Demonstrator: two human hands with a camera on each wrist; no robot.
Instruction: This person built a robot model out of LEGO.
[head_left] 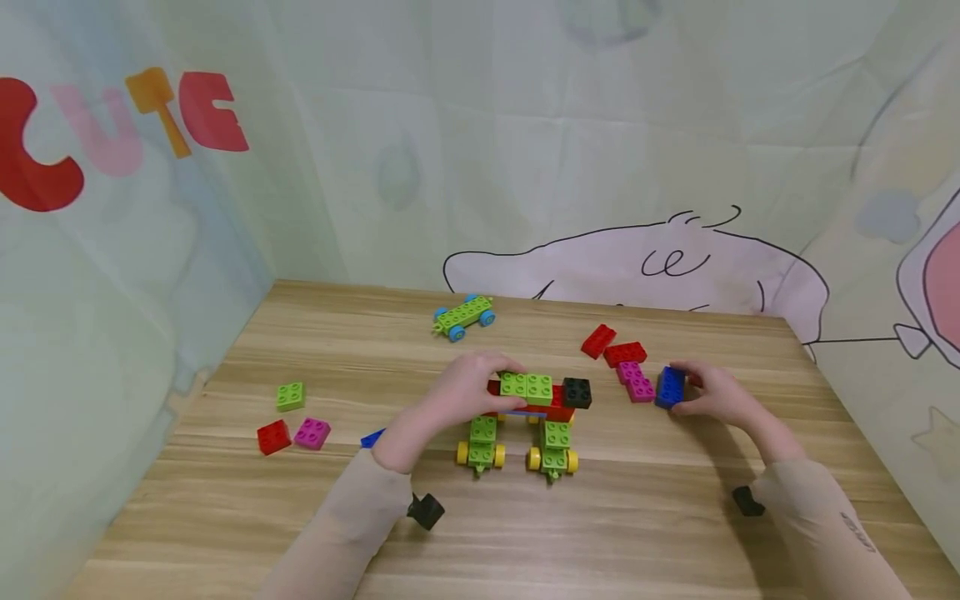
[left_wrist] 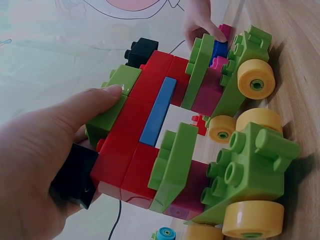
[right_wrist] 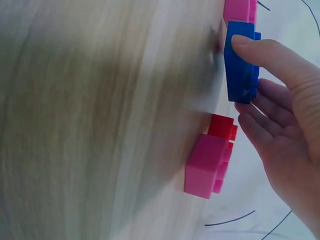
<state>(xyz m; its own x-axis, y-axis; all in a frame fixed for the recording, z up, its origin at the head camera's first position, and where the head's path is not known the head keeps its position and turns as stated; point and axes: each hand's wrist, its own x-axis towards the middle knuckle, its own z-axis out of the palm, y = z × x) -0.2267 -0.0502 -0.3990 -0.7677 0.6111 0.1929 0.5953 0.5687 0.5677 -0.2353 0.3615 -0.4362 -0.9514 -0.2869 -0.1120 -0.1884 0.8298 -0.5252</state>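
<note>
My left hand (head_left: 467, 385) grips the top of a built brick model (head_left: 551, 410), with the thumb against its lime-green top bricks in the left wrist view. Red bricks (left_wrist: 122, 142) and a thin blue piece (left_wrist: 159, 112) form the model's middle. It stands on two lime-green wheeled bases (left_wrist: 255, 165) with yellow wheels, and black bricks (head_left: 577, 392) sit at its ends. To the right, my right hand (head_left: 716, 393) pinches a blue brick (head_left: 671, 387) between thumb and fingers. In the right wrist view, the thumb (right_wrist: 245, 42) presses one face of that brick.
Beside the blue brick lie pink bricks (head_left: 636, 382) and red bricks (head_left: 625, 354). A lime-green wheeled base (head_left: 463, 313) with blue wheels stands at the back. On the left are a green brick (head_left: 291, 396), a red one (head_left: 273, 437), a pink one (head_left: 312, 433) and a partly hidden blue piece (head_left: 372, 438).
</note>
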